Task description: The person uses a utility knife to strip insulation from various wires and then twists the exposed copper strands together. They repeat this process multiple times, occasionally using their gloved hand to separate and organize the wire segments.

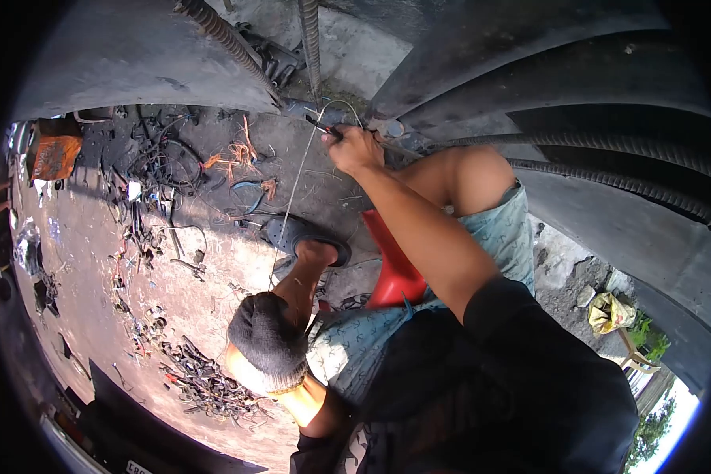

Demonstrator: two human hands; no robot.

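A dark grey knit glove covers my left hand (266, 336), which is closed at the lower middle. One end of a thin pale wire (295, 186) meets its fingers. From there the wire runs taut up to my bare right hand (355, 150) and curves in a loop beyond it. My right hand is closed around a small dark tool (322, 126) whose tip points up and left; its exact kind is not clear. Below that hand, a red plastic seat (395, 265) shows between my legs. A dark clog (304, 239) is on my foot beside the wire.
Tangled cables (166, 158) and copper strands (241, 158) litter the floor on the left. A heap of dark scraps (209, 383) lies lower down. An orange box (55, 156) stands far left. Ribbed steel bars (225, 39) and curved dark panels (529, 71) border the right hand.
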